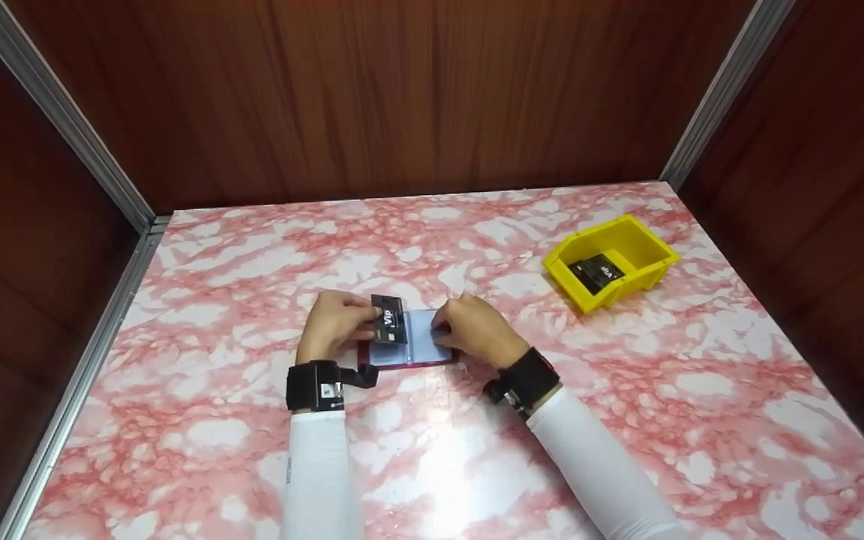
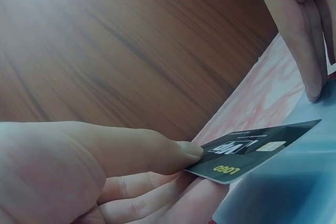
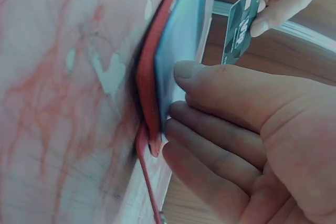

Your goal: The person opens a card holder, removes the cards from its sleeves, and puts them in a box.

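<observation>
Held between the thumb and fingers of my left hand [image 1: 333, 321] is a black card [image 1: 389, 319] printed "Vip", tilted over the left side of an open card holder [image 1: 424, 341]. The holder has a red cover [image 3: 149, 77] and clear bluish plastic sleeves, and lies on the table. In the left wrist view the card [image 2: 244, 153] also shows a gold chip and "LOGO". My right hand [image 1: 481, 330] is at the holder's right edge, its thumb on the clear sleeve and its fingers bent beside the edge, pinching there. Its fingertips are partly hidden in the head view.
A yellow bin [image 1: 631, 279] stands at the right rear of the table, with black Vip cards [image 1: 597, 273] inside. The tabletop [image 1: 214, 435] has a red and white marbled pattern. Brown wood-grain panels [image 1: 402, 97] enclose the back and sides. A thin red strap [image 3: 149, 182] hangs by the holder.
</observation>
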`<state>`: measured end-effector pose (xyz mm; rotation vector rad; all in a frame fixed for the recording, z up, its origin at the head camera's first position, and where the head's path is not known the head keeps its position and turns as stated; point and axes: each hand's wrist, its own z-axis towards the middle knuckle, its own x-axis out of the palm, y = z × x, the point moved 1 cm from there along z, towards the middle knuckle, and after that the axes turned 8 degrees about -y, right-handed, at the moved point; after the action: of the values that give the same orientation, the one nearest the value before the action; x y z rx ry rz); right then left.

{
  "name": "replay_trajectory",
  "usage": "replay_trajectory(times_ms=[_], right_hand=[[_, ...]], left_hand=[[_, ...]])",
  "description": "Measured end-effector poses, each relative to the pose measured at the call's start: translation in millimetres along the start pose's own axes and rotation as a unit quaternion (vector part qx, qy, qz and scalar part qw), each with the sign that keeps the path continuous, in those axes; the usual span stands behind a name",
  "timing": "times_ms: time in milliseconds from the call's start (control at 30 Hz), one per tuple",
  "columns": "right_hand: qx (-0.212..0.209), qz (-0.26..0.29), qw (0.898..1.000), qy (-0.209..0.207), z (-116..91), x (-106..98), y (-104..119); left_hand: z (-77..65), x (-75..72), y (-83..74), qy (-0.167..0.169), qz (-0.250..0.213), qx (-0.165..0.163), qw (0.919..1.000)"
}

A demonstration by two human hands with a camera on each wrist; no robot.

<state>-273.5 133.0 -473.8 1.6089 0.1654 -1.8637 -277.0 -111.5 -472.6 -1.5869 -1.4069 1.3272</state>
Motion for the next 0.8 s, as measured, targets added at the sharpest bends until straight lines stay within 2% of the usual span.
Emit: replay_trajectory(times_ms=[300, 467, 667, 800], right_hand=[[0.029, 0.010, 0.999, -0.040, -0.4, -10.2, -0.3], [0.053, 0.032, 0.997, -0.053, 0.4, -14.3, 1.4], [0.113, 0.070, 0.991, -0.035, 1.8, -17.3, 3.7], [0.139, 0.118, 0.983, -0.028, 1.5, -18.0, 3.5]], left_hand=[[-0.9, 4.1, -2.3, 0.011, -0.041, 0.008, 0.9991], [-0.1, 9.1, -5.0, 0.017, -0.044, 0.021, 0.9987], [-1.2, 18.5, -10.5, 0.025, -0.045, 0.036, 0.9980], [-2.2, 27.6, -13.6, 0.034, -0.053, 0.046, 0.9969]])
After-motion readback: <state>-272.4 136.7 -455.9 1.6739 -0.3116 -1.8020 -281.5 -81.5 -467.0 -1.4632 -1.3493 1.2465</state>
